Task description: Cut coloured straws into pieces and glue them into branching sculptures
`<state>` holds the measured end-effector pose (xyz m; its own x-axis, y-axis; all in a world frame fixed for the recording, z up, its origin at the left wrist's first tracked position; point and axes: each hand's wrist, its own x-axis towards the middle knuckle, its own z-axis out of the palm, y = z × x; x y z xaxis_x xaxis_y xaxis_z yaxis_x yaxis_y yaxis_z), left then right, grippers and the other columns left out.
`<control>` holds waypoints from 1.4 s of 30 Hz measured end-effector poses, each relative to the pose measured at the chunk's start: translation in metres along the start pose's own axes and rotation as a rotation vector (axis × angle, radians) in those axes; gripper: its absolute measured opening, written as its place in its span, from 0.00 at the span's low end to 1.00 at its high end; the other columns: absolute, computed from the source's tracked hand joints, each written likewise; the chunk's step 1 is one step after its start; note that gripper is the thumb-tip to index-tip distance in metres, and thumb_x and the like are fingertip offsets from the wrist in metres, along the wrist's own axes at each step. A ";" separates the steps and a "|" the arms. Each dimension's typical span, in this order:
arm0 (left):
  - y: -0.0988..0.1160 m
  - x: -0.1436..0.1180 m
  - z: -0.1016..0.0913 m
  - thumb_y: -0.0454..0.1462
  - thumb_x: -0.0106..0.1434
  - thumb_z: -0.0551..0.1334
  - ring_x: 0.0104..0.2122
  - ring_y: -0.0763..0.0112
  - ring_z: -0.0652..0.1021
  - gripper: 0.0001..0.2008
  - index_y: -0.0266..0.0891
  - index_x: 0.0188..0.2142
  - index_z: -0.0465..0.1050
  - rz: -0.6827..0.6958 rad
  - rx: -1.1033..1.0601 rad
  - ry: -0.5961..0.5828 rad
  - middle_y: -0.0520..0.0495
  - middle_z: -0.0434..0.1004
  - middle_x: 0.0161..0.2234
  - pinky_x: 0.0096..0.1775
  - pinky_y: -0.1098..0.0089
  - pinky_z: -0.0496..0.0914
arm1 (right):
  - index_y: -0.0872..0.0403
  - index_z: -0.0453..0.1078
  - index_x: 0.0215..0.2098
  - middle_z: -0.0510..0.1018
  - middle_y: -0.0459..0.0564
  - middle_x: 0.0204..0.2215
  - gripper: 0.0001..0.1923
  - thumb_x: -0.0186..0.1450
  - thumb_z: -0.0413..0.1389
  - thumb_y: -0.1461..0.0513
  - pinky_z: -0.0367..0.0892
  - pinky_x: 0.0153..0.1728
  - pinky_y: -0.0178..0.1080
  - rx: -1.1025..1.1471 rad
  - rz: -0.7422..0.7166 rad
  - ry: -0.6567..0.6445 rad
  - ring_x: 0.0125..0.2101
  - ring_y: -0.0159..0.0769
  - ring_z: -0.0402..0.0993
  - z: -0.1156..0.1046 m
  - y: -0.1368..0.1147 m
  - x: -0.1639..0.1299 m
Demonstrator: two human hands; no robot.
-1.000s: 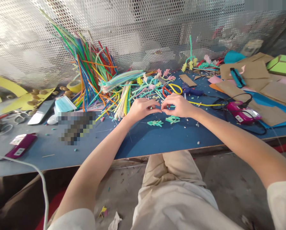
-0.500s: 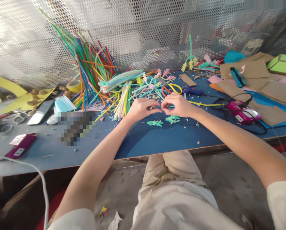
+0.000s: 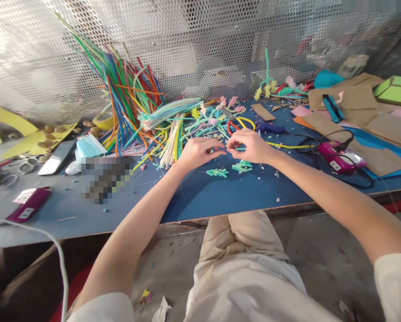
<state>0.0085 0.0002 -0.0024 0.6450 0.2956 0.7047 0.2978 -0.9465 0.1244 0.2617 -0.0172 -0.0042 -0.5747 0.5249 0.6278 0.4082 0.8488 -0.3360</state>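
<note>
My left hand (image 3: 200, 151) and my right hand (image 3: 249, 146) meet fingertip to fingertip just above the blue tabletop, both in a pinch. A bit of mint-green pipe cleaner (image 3: 241, 147) shows among the fingers of my right hand. What my left fingertips pinch is too small to make out. Right below the hands lie two mint-green leaf shapes of short pipe cleaner pieces, a left one (image 3: 217, 172) and a right one (image 3: 242, 167). Behind my right hand are scissors (image 3: 245, 123) with yellow and red handles.
A tall bundle of coloured pipe cleaners (image 3: 120, 98) leans at the back left. Paler stems (image 3: 173, 112) lie beside it. A blue glue gun (image 3: 270, 128) sits right of the scissors, its cord near a magenta box (image 3: 341, 157). Cardboard pieces (image 3: 343, 98) cover the right side.
Both hands stay almost in place. The fingers of my right hand have shifted slightly, and a bit of mint-green pipe cleaner now shows among them.
</note>
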 end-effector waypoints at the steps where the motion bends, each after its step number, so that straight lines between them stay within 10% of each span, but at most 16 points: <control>1: 0.000 0.001 0.000 0.44 0.72 0.66 0.36 0.72 0.83 0.09 0.41 0.43 0.82 -0.002 -0.004 -0.018 0.48 0.85 0.36 0.40 0.73 0.74 | 0.51 0.72 0.35 0.80 0.45 0.31 0.03 0.67 0.59 0.61 0.64 0.43 0.42 0.002 0.007 0.016 0.32 0.35 0.72 -0.001 -0.001 0.000; 17: 0.015 0.011 -0.016 0.42 0.73 0.65 0.34 0.73 0.81 0.08 0.41 0.43 0.81 -0.121 0.041 0.120 0.47 0.84 0.39 0.42 0.70 0.75 | 0.52 0.79 0.37 0.80 0.46 0.28 0.13 0.70 0.62 0.52 0.69 0.35 0.42 0.082 0.108 -0.009 0.27 0.33 0.70 -0.027 0.022 -0.003; 22: 0.016 0.014 -0.014 0.40 0.73 0.65 0.43 0.69 0.83 0.06 0.42 0.45 0.81 -0.046 0.061 0.077 0.47 0.84 0.43 0.48 0.66 0.75 | 0.50 0.78 0.49 0.80 0.52 0.47 0.11 0.73 0.57 0.57 0.71 0.38 0.41 0.094 0.036 0.012 0.33 0.33 0.72 -0.031 0.018 -0.001; 26: 0.018 0.017 -0.013 0.41 0.74 0.65 0.39 0.69 0.83 0.07 0.42 0.43 0.81 0.008 0.145 -0.009 0.48 0.86 0.39 0.45 0.67 0.74 | 0.53 0.77 0.38 0.80 0.48 0.31 0.11 0.73 0.57 0.56 0.69 0.36 0.41 0.041 0.065 -0.014 0.30 0.35 0.73 -0.032 0.021 -0.002; 31: 0.031 0.013 -0.022 0.43 0.73 0.66 0.33 0.73 0.81 0.08 0.41 0.42 0.81 -0.082 0.065 0.133 0.49 0.85 0.35 0.41 0.69 0.75 | 0.51 0.78 0.52 0.82 0.53 0.45 0.13 0.74 0.53 0.60 0.71 0.42 0.43 0.013 0.060 0.002 0.39 0.38 0.77 -0.034 0.027 -0.004; 39: 0.098 0.055 -0.045 0.42 0.68 0.71 0.25 0.77 0.79 0.08 0.43 0.36 0.77 -0.091 -0.523 0.411 0.55 0.78 0.28 0.28 0.75 0.75 | 0.54 0.82 0.45 0.87 0.50 0.40 0.15 0.73 0.55 0.57 0.72 0.40 0.42 -0.044 0.144 -0.048 0.34 0.37 0.79 -0.035 0.038 -0.004; 42: 0.151 0.015 -0.070 0.43 0.70 0.68 0.19 0.79 0.73 0.06 0.49 0.44 0.73 -0.210 -0.841 0.394 0.56 0.75 0.28 0.19 0.75 0.70 | 0.53 0.83 0.45 0.87 0.50 0.40 0.16 0.73 0.54 0.56 0.72 0.40 0.42 -0.031 0.138 -0.041 0.34 0.37 0.80 -0.035 0.040 -0.003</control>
<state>0.0142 -0.1476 0.0762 0.3064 0.5506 0.7765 -0.3224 -0.7075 0.6289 0.3047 0.0129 0.0044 -0.5397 0.6393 0.5477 0.5070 0.7662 -0.3948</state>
